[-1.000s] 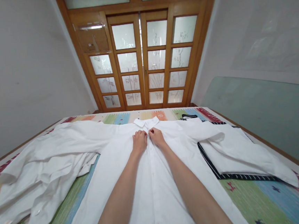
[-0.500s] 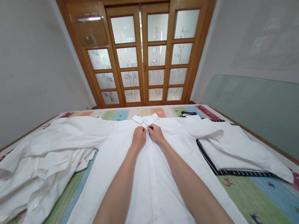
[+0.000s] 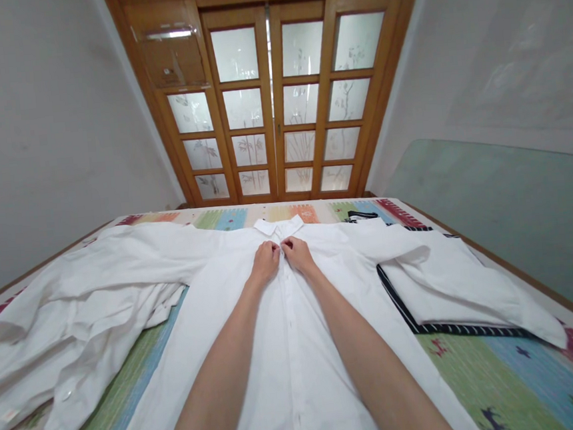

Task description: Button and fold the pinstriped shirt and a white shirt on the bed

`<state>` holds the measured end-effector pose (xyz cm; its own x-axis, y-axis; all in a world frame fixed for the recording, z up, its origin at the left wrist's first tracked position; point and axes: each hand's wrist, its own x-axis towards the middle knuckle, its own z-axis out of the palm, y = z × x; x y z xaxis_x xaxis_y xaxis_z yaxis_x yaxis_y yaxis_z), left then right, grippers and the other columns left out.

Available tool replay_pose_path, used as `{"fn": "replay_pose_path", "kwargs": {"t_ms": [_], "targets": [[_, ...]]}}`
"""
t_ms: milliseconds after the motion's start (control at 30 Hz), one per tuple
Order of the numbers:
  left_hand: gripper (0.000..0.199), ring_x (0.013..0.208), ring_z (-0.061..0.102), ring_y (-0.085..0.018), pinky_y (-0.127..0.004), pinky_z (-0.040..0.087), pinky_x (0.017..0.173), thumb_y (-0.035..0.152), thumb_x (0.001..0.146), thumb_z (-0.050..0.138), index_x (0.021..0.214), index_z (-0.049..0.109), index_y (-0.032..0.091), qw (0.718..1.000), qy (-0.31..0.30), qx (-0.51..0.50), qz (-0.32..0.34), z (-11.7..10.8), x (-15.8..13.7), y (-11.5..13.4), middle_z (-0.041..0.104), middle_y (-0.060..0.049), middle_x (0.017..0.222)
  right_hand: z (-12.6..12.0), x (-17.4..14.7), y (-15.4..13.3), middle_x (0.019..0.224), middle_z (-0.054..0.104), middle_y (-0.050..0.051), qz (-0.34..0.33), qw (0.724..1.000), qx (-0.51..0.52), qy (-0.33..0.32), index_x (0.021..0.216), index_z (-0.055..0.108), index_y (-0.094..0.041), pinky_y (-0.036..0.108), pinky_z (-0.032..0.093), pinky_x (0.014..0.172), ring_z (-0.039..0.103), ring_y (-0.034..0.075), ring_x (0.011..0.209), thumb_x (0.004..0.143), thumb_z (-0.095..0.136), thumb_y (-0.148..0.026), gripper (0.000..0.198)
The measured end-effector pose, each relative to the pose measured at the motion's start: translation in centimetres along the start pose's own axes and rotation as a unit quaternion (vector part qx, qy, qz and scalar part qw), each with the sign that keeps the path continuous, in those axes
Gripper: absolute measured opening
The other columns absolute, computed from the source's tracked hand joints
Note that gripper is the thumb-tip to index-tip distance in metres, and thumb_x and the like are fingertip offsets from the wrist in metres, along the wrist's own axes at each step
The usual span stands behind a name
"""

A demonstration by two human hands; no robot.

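A white shirt [image 3: 261,331] lies spread out face up, its collar [image 3: 278,227] at the far end and its sleeves out to both sides. Just below the collar, my left hand [image 3: 266,259] pinches the front placket from the left. My right hand [image 3: 296,254] pinches the same strip from the right, the fingertips of both hands almost meeting. Whatever small part of the placket lies between the fingertips is hidden. Below the hands the button strip runs straight down between my forearms.
A rumpled white garment [image 3: 90,326] lies at the left under the sleeve. Folded white cloth on a black striped garment [image 3: 457,328] lies at the right. A colourful patterned cover [image 3: 512,382] is beneath. Beyond are wooden glazed doors [image 3: 271,102]; a pale green panel [image 3: 507,216] leans on the right wall.
Both hands stay at the placket below the collar, with only tiny finger movement. The shirt lies as before; the view has shifted very slightly.
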<state>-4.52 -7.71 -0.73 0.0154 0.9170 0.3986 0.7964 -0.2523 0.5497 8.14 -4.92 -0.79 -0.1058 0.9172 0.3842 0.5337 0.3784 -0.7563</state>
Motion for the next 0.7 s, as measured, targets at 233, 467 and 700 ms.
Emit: {"fn": "replay_pose_path", "kwargs": {"t_ms": [233,467,700], "targets": [[0.013,0.091,0.06,-0.02,-0.035,0.047,0.086,0.019,0.089,0.047,0.089,0.06,0.018,1.0,0.001,-0.008,-0.006,0.0,0.1,0.0,0.066,-0.008,0.093,0.1,0.1,0.0,0.086,0.074,0.004,0.006,1.0,-0.015,-0.005,0.082,0.07,-0.018,0.025,0.047,0.079,0.064,0.015,0.081,0.082,0.054,-0.015,0.017],[0.013,0.086,0.062,-0.02,-0.034,0.048,0.084,0.018,0.087,0.051,0.087,0.064,0.018,1.0,0.007,-0.019,-0.008,-0.4,-0.1,0.5,0.068,-0.008,0.09,-0.1,0.0,-0.1,0.085,0.073,0.004,0.012,1.0,-0.001,-0.004,0.08,0.069,-0.018,0.025,0.047,0.078,0.064,0.015,0.08,0.08,0.055,-0.016,0.014],[0.012,0.077,0.064,-0.018,-0.03,0.048,0.078,0.014,0.082,0.055,0.084,0.067,0.017,0.999,0.02,-0.039,-0.032,-0.9,-0.2,1.0,0.072,-0.006,0.083,-0.3,-0.3,-0.6,0.073,0.07,0.0,0.046,0.996,0.071,0.012,0.082,0.063,-0.02,0.025,0.047,0.078,0.066,0.015,0.076,0.078,0.047,-0.013,0.018]]}}
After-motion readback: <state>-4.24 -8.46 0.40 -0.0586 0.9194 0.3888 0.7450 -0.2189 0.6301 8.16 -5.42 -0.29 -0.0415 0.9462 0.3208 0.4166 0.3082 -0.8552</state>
